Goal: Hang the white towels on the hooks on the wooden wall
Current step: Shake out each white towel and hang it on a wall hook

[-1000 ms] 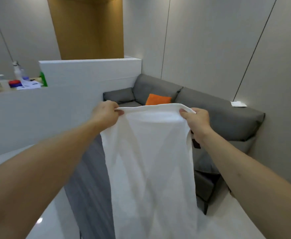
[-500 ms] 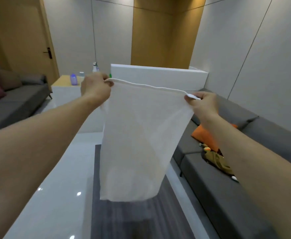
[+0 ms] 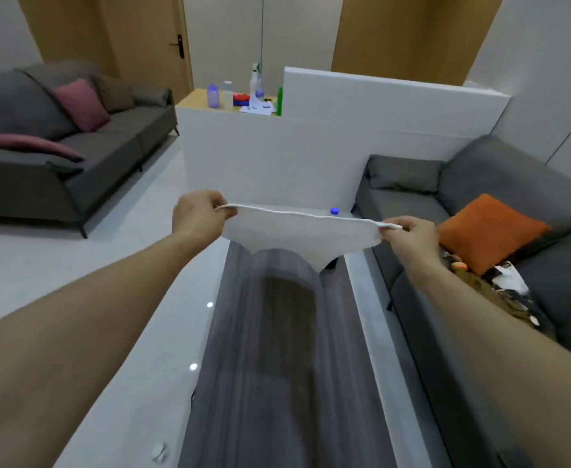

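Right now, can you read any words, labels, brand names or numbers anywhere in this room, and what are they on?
None can be read.
Bottles on the far counter: any labels are too small and blurred.
White papers beside them: no legible print.
Printed item on the right sofa: pattern only, too blurred.
White towel: no visible text.

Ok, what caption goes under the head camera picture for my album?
Left hand and right hand stretch a white towel between two grey sofas.

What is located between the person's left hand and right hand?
In the head view, a white cloth towel stretches between left hand and right hand, both pinching its top edge.
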### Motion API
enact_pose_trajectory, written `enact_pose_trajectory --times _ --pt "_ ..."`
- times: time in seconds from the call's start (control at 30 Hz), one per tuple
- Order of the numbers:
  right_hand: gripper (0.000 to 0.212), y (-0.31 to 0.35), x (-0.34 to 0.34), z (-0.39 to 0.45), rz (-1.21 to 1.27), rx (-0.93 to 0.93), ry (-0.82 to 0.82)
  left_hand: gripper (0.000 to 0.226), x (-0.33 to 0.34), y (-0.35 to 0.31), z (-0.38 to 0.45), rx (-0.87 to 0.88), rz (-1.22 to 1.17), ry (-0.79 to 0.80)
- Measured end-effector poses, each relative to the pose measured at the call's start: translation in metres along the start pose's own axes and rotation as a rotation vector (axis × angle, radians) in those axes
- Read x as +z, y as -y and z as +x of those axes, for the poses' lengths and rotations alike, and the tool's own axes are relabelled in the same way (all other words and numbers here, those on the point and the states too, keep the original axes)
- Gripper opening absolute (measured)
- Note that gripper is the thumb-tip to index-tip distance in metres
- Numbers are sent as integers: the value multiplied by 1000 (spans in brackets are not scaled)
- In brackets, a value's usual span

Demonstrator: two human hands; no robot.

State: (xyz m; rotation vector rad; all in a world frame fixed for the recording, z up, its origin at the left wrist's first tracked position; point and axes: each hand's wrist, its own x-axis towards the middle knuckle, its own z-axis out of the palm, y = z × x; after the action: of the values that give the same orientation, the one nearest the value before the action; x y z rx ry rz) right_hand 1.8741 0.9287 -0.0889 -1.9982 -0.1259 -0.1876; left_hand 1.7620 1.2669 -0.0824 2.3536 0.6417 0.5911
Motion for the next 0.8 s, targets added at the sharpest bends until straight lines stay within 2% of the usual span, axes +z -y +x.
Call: enact_pose_trajectory --times 0.17,0.3,0.47,0.63,0.8 --pt "26 -92 -5 -94 -64 146 149 11 52 60 -129 -167 90 101" --pt "12 -168 -13 -176 -138 283 276 8 86 106 -230 -290 211 259" --pt "13 -243 -24 -252 -219 431 374 11 118 143 -324 -368 284 421" --pt "13 -277 -19 -276 -326 552 459 10 130 165 -360 -395 353 568" --pt "23 -286 3 -250 -372 623 477 11 140 185 -340 -458 366 621"
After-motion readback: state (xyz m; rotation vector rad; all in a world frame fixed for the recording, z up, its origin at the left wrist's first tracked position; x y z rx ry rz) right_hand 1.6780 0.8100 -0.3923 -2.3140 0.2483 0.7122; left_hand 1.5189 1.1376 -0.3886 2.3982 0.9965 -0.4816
